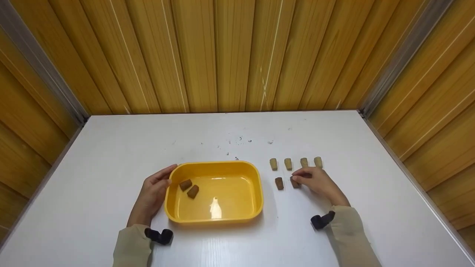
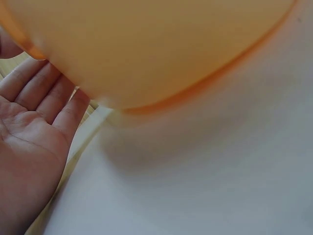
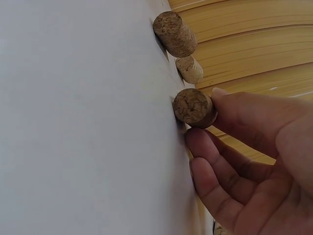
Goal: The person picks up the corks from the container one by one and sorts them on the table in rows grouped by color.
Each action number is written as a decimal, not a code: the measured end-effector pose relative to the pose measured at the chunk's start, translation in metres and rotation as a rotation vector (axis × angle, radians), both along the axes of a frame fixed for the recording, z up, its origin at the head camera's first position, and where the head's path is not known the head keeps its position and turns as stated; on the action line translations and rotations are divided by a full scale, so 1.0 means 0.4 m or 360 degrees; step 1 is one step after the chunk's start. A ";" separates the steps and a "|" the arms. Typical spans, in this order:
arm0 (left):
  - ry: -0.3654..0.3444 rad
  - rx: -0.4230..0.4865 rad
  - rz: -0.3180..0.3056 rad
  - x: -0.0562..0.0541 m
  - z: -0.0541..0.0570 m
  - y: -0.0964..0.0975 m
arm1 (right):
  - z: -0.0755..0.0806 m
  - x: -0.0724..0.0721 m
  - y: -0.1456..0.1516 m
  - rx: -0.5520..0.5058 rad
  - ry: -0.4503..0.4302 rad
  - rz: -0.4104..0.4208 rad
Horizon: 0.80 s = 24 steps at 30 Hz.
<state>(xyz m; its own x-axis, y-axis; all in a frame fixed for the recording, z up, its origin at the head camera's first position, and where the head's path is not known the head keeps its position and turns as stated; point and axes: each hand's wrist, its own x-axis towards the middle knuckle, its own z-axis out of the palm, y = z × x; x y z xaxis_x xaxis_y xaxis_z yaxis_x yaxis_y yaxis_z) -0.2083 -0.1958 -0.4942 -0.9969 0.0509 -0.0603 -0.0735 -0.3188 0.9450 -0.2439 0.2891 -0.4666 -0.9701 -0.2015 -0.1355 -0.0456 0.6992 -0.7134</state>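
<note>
A yellow plastic tub (image 1: 256, 193) sits mid-table with two dark brown corks (image 1: 185, 184) (image 1: 193, 191) lying in its left half. My left hand (image 1: 163, 178) rests flat against the tub's left wall; in the left wrist view its palm (image 2: 29, 142) is open with straight fingers beside the tub (image 2: 146, 49). My right hand (image 1: 300, 178) pinches a dark cork (image 1: 295, 183) (image 3: 194, 107) between thumb and fingers at the table surface. A second dark cork (image 1: 279, 183) stands just left of it.
A row of several light corks (image 1: 288, 163) stands behind the right hand; two of them (image 3: 174, 33) (image 3: 189, 69) show in the right wrist view. The white table (image 1: 111, 155) is walled by wooden panels on three sides.
</note>
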 end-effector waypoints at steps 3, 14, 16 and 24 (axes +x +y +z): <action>0.0012 -0.0004 0.0009 0.001 0.000 0.000 | -0.001 0.001 0.000 -0.0004 -0.0007 0.0008; 0.0006 0.0004 -0.0001 0.001 0.002 -0.001 | 0.003 0.000 -0.004 0.0029 0.0010 -0.0015; 0.0002 -0.0001 -0.0002 0.001 0.002 0.000 | 0.005 0.000 -0.003 0.0038 0.0011 -0.0020; -0.0008 -0.0014 -0.0003 0.000 -0.002 -0.001 | 0.011 0.002 0.003 0.0050 -0.0050 -0.0064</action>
